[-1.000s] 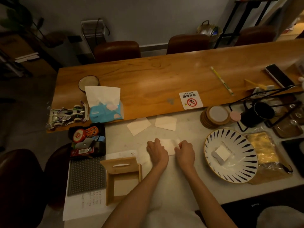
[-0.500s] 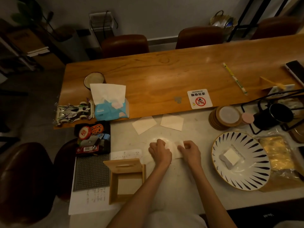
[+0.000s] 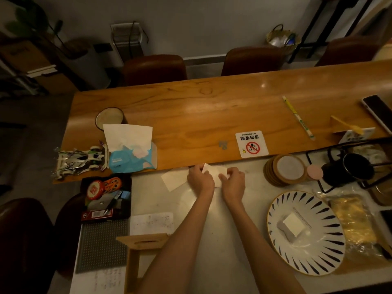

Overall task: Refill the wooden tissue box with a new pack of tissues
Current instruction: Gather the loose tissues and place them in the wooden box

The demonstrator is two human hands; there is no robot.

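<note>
My left hand (image 3: pixel 200 178) and my right hand (image 3: pixel 233 181) both grip a folded white tissue (image 3: pixel 216 173) just above the pale counter, near the edge of the raised wooden bar top. Another folded tissue (image 3: pixel 174 179) lies flat to the left of my hands. The blue tissue pack (image 3: pixel 132 159), with one sheet sticking up, sits on the wooden bar at the left. The open wooden tissue box (image 3: pixel 137 257) stands at the lower left, partly hidden by my left forearm.
A striped plate (image 3: pixel 324 251) holding a white block is at the right. A stack of coasters (image 3: pixel 284 169), a black mug (image 3: pixel 347 170) on a wire rack, a toy car (image 3: pixel 79 161), a black tray of small items (image 3: pixel 106 196) and a grey mat (image 3: pixel 101 245) surround the work area.
Both hands have moved away from me toward the wooden bar, carrying the folded tissue. The second loose tissue by the bar is now hidden behind my hands.
</note>
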